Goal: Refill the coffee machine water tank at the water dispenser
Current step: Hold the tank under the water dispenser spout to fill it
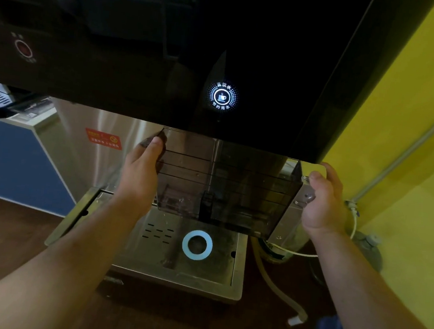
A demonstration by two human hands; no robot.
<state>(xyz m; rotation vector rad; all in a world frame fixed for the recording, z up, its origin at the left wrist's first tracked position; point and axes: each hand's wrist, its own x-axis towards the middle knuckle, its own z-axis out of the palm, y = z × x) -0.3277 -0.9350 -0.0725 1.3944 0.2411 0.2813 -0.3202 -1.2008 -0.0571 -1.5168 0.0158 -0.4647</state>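
Well, starting at the left, a red sticker (103,139) sits on the steel front below the water dispenser's black panel (143,36). Next comes the left hand (142,172), gripping the tank with its thumb laid up the near corner and its fingers wrapped behind the wall. The water tank (235,187), smoky and see-through, hangs tucked under the panel's lower edge. It is beneath the lit blue button (222,96) and above the drip tray (199,275), presumably so its open top meets the outlet and spills land in the tray. How full it is I cannot tell. The right hand (324,202) clamps the tank's other end, thumb bent over the top corner, fingers curled behind. Two hands, I would guess, keep it level.
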